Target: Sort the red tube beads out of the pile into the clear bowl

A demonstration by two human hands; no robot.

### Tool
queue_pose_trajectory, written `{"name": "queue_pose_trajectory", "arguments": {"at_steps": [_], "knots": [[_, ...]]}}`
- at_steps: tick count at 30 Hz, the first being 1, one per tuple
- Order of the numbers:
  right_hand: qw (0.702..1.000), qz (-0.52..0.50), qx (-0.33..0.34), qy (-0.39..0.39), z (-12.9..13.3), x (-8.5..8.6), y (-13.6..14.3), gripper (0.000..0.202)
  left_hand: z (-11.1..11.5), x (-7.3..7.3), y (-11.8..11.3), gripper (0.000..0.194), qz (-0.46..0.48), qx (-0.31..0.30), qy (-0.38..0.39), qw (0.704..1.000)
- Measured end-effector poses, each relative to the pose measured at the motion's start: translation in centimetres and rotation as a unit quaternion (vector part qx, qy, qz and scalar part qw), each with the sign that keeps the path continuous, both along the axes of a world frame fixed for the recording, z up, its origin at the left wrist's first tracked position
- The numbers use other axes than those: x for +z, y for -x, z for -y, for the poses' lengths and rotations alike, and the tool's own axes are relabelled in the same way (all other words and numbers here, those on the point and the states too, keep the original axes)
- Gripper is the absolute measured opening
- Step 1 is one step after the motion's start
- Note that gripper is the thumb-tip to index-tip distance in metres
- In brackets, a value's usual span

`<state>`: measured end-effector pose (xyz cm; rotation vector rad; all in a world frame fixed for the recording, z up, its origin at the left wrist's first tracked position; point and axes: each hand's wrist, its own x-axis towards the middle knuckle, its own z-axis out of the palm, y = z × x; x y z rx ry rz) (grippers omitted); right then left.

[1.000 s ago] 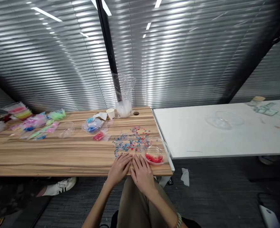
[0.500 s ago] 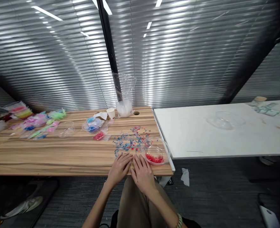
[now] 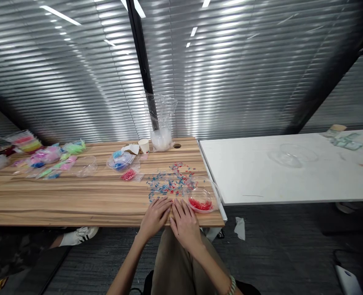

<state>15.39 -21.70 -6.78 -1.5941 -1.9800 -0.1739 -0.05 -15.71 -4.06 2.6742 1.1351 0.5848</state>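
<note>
My left hand [image 3: 154, 216] lies palm down on the wooden table's front edge, fingers stretched forward. Beside it my right hand [image 3: 185, 223] lies the same way, with the fingertips of both close together. Neither holds anything that I can see; what is under the palms is hidden. Just beyond the fingers, small blue and red pieces [image 3: 165, 185] are scattered over the wood. Right of my right hand stands a clear round plastic container [image 3: 201, 194] with red pieces [image 3: 200, 204] in its bottom.
Farther left are a bag of red pieces [image 3: 128, 175], a clear container with blue bags [image 3: 119, 162], a paper cup [image 3: 144, 146] and a bag of white material [image 3: 161, 139]. Colourful bags [image 3: 49, 155] lie far left. A white table [image 3: 245, 172] adjoins at right. Another person's shoe [image 3: 82, 236] shows below.
Both my hands stay in place on the table edge. Under the table at left, the other person's foot has shifted to the right and up.
</note>
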Motion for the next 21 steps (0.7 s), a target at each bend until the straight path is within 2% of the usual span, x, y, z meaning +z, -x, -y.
{"name": "queue_pose_trajectory", "arguments": {"at_steps": [21], "knots": [[1.000, 0.000, -0.004, 0.001, -0.01, 0.03, 0.05, 0.044, 0.04, 0.13, -0.11, 0.033, 0.008, 0.008, -0.003, 1.000]]}}
